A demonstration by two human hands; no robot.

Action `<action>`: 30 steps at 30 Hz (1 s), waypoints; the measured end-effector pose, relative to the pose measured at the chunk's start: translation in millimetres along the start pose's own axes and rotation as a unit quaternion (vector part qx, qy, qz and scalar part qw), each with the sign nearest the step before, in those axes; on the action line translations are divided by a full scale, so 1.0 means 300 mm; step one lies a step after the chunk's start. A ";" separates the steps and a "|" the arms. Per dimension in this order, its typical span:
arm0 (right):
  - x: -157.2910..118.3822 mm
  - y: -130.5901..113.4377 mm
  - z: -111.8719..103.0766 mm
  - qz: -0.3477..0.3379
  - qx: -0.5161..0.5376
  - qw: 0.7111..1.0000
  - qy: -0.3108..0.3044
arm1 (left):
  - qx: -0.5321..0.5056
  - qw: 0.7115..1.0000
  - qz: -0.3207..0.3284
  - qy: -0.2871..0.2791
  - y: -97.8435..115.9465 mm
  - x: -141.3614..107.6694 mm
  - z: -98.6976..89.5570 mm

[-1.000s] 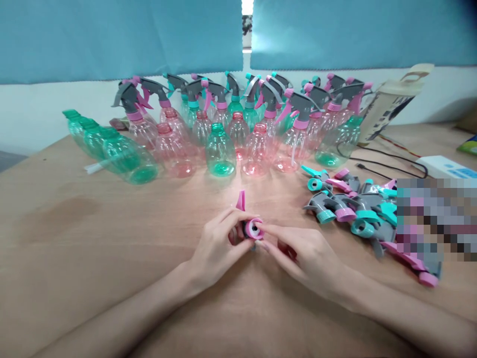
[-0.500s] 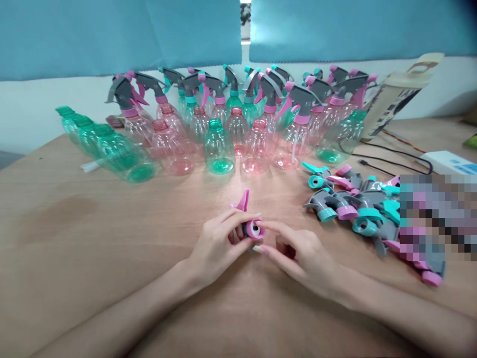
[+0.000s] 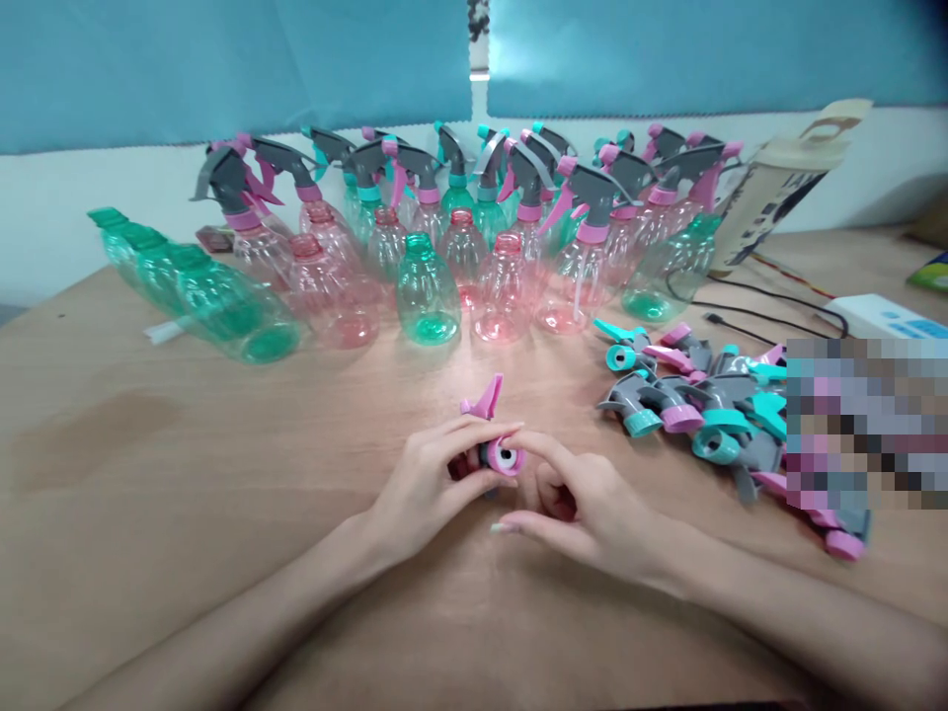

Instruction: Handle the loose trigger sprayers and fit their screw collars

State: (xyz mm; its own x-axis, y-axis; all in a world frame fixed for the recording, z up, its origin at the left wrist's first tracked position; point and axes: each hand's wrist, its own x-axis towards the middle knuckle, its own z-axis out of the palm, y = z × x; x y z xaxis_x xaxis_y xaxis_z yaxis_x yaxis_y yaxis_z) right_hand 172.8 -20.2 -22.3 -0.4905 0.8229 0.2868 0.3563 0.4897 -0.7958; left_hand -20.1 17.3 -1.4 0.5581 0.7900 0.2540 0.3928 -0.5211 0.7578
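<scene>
My left hand (image 3: 426, 474) is closed around a grey and pink spray trigger head (image 3: 507, 456), low over the middle of the table. Its pink collar faces me, showing a white insert with a dark hole, and the pink lever sticks up beyond my fingers. Most of the grey body is hidden by the hand. On the other side, my right hand (image 3: 592, 504) has its index fingertip at the collar's upper rim. The right thumb is held apart below, and the remaining fingers are curled.
Several green and pink clear bottles (image 3: 428, 296) stand in rows behind the hands, many fitted with trigger heads. To the right lies a pile of loose trigger heads (image 3: 722, 420). Behind it are a black cable (image 3: 777, 302), a white box (image 3: 878, 314) and a cream carton (image 3: 777, 188).
My right thumb has dropped away from the collar, widening the gap to the index finger, which stays at the rim. The left grip looks the same. The whole view has shifted slightly.
</scene>
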 end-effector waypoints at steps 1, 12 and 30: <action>0.002 0.003 -0.004 -0.013 -0.021 1.000 -0.003 | 0.003 1.000 0.005 -0.006 -0.002 0.000 -0.001; 0.013 -0.033 -0.027 -0.078 -0.295 0.940 0.151 | 0.019 0.999 0.020 0.024 -0.004 -0.002 0.007; 0.010 0.012 -0.033 -0.102 -0.151 0.982 0.043 | 0.024 0.997 0.066 -0.002 -0.017 0.009 0.000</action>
State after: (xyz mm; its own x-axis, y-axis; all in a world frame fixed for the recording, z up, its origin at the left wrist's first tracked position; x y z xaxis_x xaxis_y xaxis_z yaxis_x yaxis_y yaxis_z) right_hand 180.4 -13.0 -18.9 -0.5116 0.7138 0.4783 0.4832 0.6993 -0.5267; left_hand -20.6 22.2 -4.5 0.6099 0.7119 0.3483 0.3501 -0.6363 0.6874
